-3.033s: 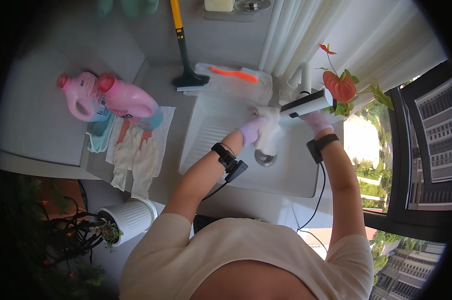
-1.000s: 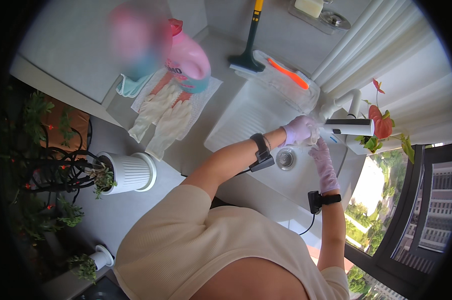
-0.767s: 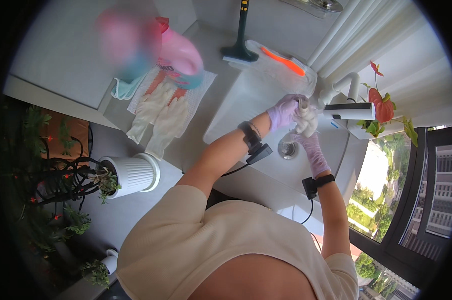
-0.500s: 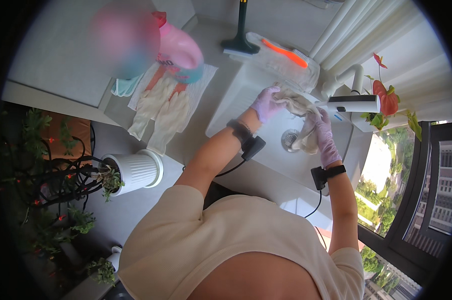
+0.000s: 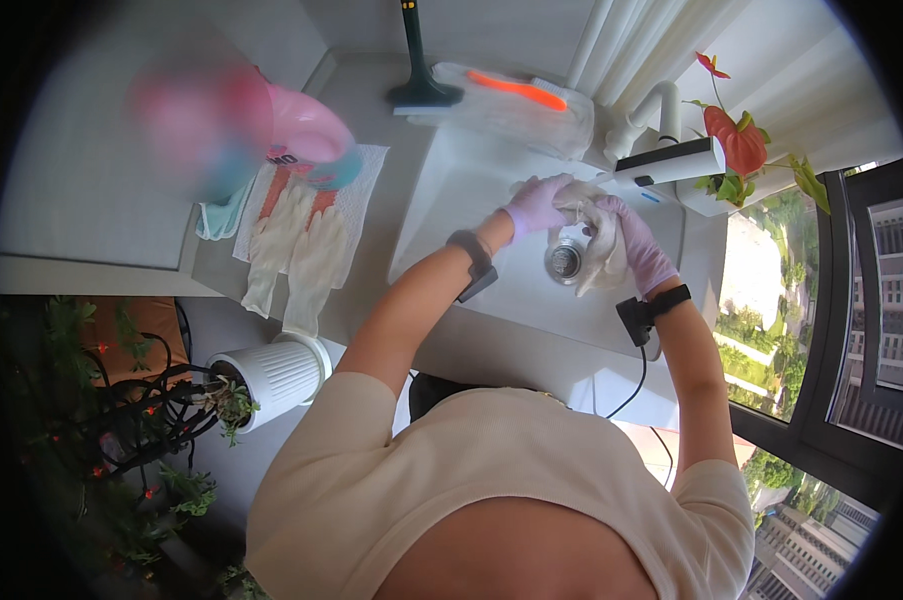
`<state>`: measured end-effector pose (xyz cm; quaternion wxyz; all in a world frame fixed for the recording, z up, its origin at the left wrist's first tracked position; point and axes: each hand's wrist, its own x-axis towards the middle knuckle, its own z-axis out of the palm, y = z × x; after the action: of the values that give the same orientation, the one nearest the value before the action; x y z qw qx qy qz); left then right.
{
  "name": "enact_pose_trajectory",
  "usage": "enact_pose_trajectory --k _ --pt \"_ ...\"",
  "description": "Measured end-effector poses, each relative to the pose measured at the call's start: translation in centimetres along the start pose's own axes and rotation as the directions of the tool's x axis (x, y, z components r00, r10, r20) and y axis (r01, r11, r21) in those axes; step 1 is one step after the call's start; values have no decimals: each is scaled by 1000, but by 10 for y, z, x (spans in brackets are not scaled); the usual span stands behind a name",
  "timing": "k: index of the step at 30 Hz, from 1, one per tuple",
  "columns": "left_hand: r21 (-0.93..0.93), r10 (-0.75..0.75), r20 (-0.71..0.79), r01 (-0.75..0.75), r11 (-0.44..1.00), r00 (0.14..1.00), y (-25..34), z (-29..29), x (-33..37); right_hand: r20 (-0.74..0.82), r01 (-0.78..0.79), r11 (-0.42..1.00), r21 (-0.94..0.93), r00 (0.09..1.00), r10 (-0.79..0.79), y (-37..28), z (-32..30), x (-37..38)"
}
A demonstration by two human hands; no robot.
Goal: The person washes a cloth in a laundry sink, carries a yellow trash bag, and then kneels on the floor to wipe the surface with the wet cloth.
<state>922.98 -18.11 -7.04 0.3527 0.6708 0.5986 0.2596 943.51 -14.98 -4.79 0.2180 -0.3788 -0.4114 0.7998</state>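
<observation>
Over the white sink (image 5: 451,235), both my hands grip a wet, off-white cloth (image 5: 601,255). My left hand (image 5: 537,207), in a thin lilac glove, closes on its upper left part. My right hand (image 5: 639,242), gloved the same way, is wrapped round its right side. A loose end of the cloth hangs beside the metal drain (image 5: 563,262). Just above the hands reaches the white tap (image 5: 671,165) with its black face. Some fingertips are hidden by the folds.
Behind the sink lie an orange-handled brush (image 5: 516,88) on clear plastic and a dark green squeegee (image 5: 424,93). On the left counter are white gloves (image 5: 296,240), a pink detergent bottle (image 5: 311,125) and a mask (image 5: 221,215). A red-flowered plant (image 5: 736,142) stands right of the tap.
My hands have come closer together, and the cloth that was stretched between them is now bunched. The whole view has shifted slightly.
</observation>
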Motion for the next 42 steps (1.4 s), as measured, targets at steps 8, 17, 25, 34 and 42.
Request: enact_pose_trajectory --k 8,17,25,34,42 --pt "-95 -196 -144 184 978 970 0 27 17 -418 25 924 -383 887 -197 -2 -49 -16" --pt "-435 -106 -203 7 901 973 11 15 16 -514 51 939 -340 826 -231 -25 -49 3" --pt "-565 -24 -165 -74 822 986 -31 5 22 -462 104 944 -312 852 -247 -44 -36 28" --pt "-870 -147 -186 -93 484 971 18 13 19 -465 96 966 -240 862 -201 -38 -45 27" --pt "-926 -176 -80 -7 379 981 25 9 15 -426 106 960 -261 879 -213 -42 -47 24"
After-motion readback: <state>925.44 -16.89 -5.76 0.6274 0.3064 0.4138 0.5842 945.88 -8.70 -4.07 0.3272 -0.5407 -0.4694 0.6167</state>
